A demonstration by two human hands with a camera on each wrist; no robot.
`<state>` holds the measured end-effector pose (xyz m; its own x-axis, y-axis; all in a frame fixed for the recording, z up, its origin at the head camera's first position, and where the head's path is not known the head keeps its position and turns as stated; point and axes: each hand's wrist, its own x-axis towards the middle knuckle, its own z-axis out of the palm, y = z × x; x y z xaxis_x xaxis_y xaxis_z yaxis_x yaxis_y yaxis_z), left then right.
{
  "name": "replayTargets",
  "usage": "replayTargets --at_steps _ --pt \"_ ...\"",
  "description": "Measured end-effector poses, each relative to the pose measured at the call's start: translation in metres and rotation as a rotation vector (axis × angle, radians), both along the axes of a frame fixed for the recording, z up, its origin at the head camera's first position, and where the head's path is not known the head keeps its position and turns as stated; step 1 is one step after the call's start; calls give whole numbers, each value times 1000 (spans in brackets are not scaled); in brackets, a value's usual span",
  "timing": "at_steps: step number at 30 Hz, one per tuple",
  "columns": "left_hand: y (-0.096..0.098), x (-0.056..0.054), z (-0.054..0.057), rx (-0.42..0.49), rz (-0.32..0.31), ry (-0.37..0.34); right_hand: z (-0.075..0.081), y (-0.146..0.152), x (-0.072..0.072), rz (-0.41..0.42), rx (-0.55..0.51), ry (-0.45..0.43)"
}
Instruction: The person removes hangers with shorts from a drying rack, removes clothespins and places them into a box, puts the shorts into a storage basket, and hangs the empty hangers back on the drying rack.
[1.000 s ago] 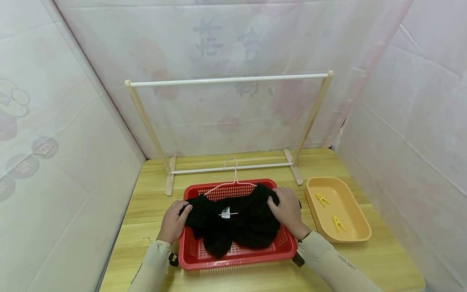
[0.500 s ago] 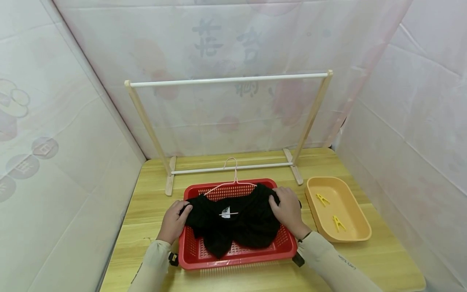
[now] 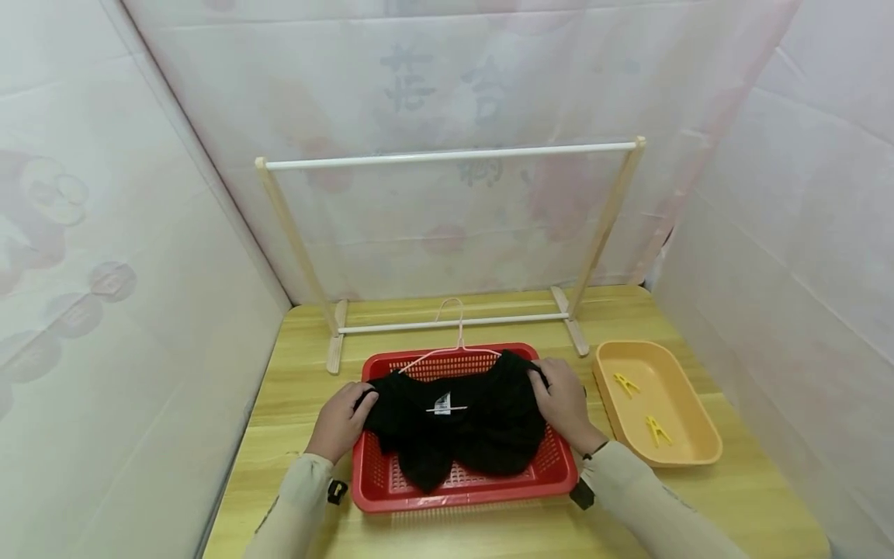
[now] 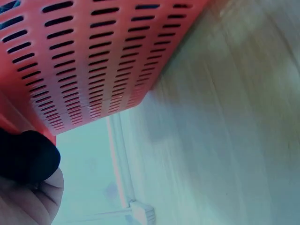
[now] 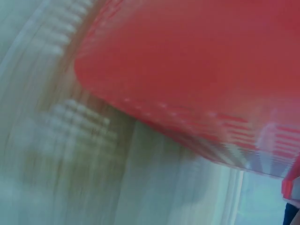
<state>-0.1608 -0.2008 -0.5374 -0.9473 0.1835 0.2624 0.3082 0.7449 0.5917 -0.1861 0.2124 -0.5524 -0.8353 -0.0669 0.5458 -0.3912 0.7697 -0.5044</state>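
In the head view a black garment (image 3: pixel 489 442) with a white tag at its neck is spread over a red plastic basket (image 3: pixel 468 497). Its shoulders are drawn over a pink hanger (image 3: pixel 460 335), whose hook sticks up past the basket's back rim. My left hand (image 3: pixel 344 419) grips the garment's left end, thumb on top. At the other end my right hand (image 3: pixel 564 404) holds the cloth the same way. The left wrist view shows a dark fold of cloth (image 4: pixel 30 157) at the fingers beside the slotted basket wall. Mostly basket side fills the right wrist view.
Behind the basket stands a rack with a white top bar (image 3: pixel 447 157) and wooden legs. An orange-yellow tray (image 3: pixel 673 388) on the right holds two yellow clothespins (image 3: pixel 657 432). Printed cloth walls enclose the wooden table (image 3: pixel 279 450) at the back and sides.
The head view has shifted slightly, so everything sits a little further right in it. Both hands keep their hold on the garment, and the hanger's hook has turned slightly.
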Motion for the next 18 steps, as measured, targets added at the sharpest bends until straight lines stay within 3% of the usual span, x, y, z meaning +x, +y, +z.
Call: replayTargets --at_steps 8,18 --pt "-4 0 8 -48 -38 39 12 0 4 49 -38 58" --pt "-5 -2 13 -5 -68 -2 28 3 13 166 -25 73"
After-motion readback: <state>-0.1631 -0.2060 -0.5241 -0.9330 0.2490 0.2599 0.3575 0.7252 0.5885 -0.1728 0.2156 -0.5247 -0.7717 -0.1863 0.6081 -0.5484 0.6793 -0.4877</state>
